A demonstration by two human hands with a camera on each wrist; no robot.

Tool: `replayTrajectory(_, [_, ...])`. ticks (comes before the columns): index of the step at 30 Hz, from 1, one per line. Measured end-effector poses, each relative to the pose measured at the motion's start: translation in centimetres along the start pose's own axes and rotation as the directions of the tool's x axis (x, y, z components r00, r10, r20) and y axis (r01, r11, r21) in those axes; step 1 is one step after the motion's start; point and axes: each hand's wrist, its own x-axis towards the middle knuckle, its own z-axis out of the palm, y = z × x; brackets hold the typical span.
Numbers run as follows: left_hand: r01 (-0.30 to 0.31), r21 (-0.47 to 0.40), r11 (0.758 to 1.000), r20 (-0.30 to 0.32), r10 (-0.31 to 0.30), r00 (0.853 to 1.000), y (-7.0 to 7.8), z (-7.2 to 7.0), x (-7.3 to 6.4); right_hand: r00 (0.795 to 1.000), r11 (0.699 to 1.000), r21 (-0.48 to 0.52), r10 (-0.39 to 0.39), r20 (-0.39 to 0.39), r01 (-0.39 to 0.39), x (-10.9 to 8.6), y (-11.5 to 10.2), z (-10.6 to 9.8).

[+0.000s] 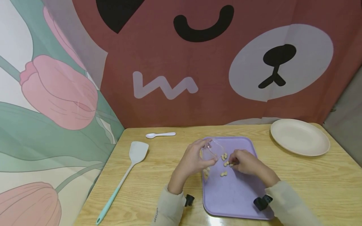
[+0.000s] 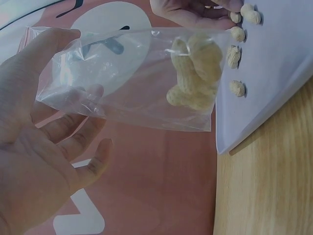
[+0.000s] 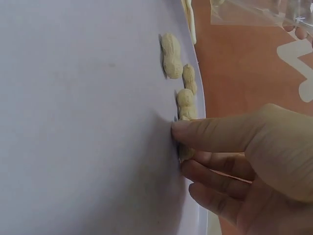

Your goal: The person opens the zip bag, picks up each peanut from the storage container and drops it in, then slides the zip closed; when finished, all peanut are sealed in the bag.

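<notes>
My left hand (image 1: 195,158) holds a clear plastic zip bag (image 2: 139,81) near its mouth, with the thumb on one side and fingers on the other. Several peanuts in their shells (image 2: 195,71) lie in the bottom of the bag. It hangs over the left part of a purple tray (image 1: 232,197). Down at the tray surface, my right hand (image 1: 246,161) pinches a peanut (image 3: 186,152) between thumb and fingers, which partly cover it. More loose peanuts (image 3: 171,56) lie on the tray beside the right fingertips, between the two hands.
A white spatula with a green handle (image 1: 124,175) lies left on the wooden table (image 1: 158,194). Behind it is a small white spoon (image 1: 161,134). A beige oval plate (image 1: 299,137) sits at the back right. A printed cloth (image 1: 158,56) hangs behind the table.
</notes>
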Motion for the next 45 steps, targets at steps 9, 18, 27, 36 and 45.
replayTrajectory(9, [-0.001,-0.003,1.0,0.005,0.001,1.0,0.1,0.0,0.0,0.999,0.999,0.044,0.022,0.025,-0.023,0.1,0.3,0.3])
replayTrajectory(18, [-0.002,-0.01,1.0,0.014,0.002,1.0,0.0,0.0,0.0,0.998,0.997,0.07,0.043,0.038,-0.045,0.1,0.5,0.5])
replayTrajectory(27, [0.008,-0.012,1.0,0.019,-0.008,1.0,0.2,0.0,0.0,0.999,0.996,0.077,0.039,0.018,-0.041,0.0,0.5,0.3])
replayTrajectory(36, [0.017,-0.026,1.0,0.033,-0.016,0.999,0.3,0.0,0.0,0.996,0.994,0.07,0.086,0.022,-0.087,-0.2,0.0,-0.6])
replayTrajectory(45, [0.015,-0.026,1.0,0.034,-0.014,0.999,0.3,0.0,0.1,0.999,0.999,0.041,0.03,-0.037,-0.028,-0.2,-0.6,-2.0])
